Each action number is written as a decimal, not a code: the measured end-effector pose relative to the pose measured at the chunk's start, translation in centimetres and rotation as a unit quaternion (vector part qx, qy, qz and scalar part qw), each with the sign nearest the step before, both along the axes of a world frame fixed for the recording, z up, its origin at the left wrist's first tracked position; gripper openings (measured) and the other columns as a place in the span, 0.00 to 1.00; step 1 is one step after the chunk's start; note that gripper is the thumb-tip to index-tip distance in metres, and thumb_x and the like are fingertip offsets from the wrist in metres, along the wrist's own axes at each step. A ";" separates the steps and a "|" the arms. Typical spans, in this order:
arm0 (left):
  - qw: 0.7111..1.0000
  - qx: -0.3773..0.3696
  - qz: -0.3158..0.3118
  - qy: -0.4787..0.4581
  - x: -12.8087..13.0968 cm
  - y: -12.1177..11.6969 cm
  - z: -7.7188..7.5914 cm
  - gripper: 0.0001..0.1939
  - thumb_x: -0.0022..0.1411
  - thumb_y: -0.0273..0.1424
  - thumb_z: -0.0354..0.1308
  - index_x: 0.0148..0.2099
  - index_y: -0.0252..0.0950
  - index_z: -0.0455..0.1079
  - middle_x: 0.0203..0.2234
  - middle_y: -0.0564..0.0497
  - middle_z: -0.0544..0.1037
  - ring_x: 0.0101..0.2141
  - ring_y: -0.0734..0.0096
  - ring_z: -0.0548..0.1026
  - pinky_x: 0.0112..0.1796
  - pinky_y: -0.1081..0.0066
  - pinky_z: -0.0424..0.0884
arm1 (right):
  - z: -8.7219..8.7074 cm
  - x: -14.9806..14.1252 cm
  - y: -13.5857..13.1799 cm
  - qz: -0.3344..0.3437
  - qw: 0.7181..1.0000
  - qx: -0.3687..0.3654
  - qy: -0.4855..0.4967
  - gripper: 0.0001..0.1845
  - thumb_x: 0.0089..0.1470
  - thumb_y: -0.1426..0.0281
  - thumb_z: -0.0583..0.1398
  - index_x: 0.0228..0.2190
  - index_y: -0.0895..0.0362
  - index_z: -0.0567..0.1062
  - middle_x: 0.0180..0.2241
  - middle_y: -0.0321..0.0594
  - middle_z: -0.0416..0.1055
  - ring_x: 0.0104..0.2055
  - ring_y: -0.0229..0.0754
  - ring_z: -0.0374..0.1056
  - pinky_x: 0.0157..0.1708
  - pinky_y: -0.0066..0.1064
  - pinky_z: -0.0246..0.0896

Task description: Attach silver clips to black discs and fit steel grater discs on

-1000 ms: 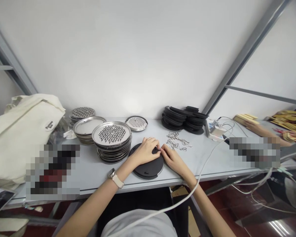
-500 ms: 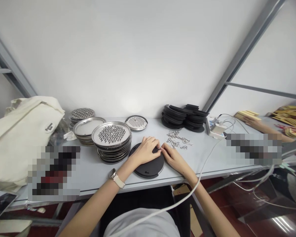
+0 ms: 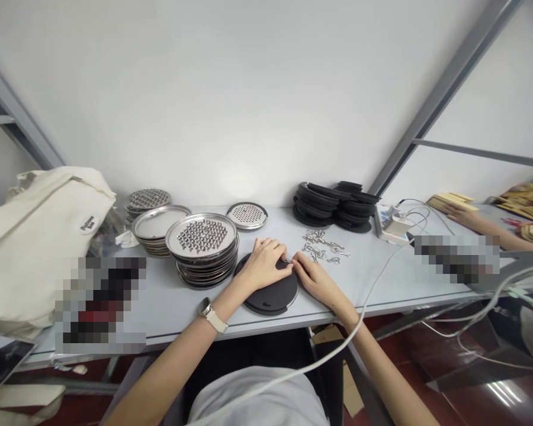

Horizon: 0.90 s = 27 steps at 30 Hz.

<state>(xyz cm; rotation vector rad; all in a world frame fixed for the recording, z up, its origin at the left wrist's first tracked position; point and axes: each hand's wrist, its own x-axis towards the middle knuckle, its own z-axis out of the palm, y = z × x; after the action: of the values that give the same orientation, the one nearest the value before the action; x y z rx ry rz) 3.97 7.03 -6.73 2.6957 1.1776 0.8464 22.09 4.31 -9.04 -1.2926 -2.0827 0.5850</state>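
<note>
A round black disc [image 3: 270,296] with a metal rim showing at its right side lies flat near the table's front edge. My left hand [image 3: 266,263] presses over its upper part, fingers bent at the far edge and thumb pointing right. My right hand [image 3: 313,278] is at the disc's right edge, thumb and forefinger pinching a small shiny metal clip [image 3: 288,260]. The clip is partly covered by fingers, and the two hands nearly meet there. Several loose metal clips [image 3: 322,251] lie behind my right hand.
Left of the disc stand stacked round metal graters [image 3: 204,239] and metal rings [image 3: 160,225]; one grater plate [image 3: 247,215] lies behind. Black discs [image 3: 315,204] are piled at back right, near a power strip [image 3: 393,228]. A white cable [image 3: 368,296] crosses my right forearm. Another person's hand [image 3: 459,213] is far right.
The view has shifted slightly. Both hands stay at the disc, and a little more of the metal clip shows between the fingertips.
</note>
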 end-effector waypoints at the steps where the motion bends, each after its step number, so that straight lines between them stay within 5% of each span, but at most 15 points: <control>1: 1.000 -0.001 -0.005 0.001 0.0 0.0 0.1 0.09 0.59 0.35 0.57 0.33 0.38 0.60 0.32 0.53 0.70 0.39 0.64 0.68 0.45 0.62 0.57 | 0.0 0.0 0.0 0.002 1.000 0.000 -0.003 0.11 0.65 0.66 0.45 0.31 0.53 0.61 0.25 0.33 0.62 0.27 0.40 0.62 0.30 0.30 0.54; 8: 0.998 -0.023 -0.050 -0.004 -0.1 -0.3 0.6 0.07 0.60 0.30 0.54 0.39 0.38 0.58 0.35 0.52 0.71 0.38 0.65 0.69 0.46 0.63 0.58 | -0.1 0.1 0.1 0.008 1.000 0.001 -0.011 0.12 0.66 0.65 0.45 0.30 0.53 0.59 0.24 0.33 0.62 0.27 0.41 0.61 0.31 0.31 0.55; 27: 0.995 -0.061 -0.051 -0.053 -0.1 0.0 0.3 0.08 0.58 0.29 0.57 0.39 0.38 0.60 0.34 0.53 0.72 0.39 0.65 0.70 0.46 0.63 0.59 | -0.1 0.2 0.1 0.006 1.000 0.015 -0.020 0.12 0.65 0.66 0.46 0.29 0.53 0.60 0.23 0.33 0.62 0.26 0.40 0.61 0.29 0.30 0.54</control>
<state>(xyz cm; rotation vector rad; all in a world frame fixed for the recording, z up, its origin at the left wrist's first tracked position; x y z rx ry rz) 3.86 7.01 -6.46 2.5546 1.0247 0.8602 22.30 4.45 -9.12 -1.2865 -2.1245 0.5354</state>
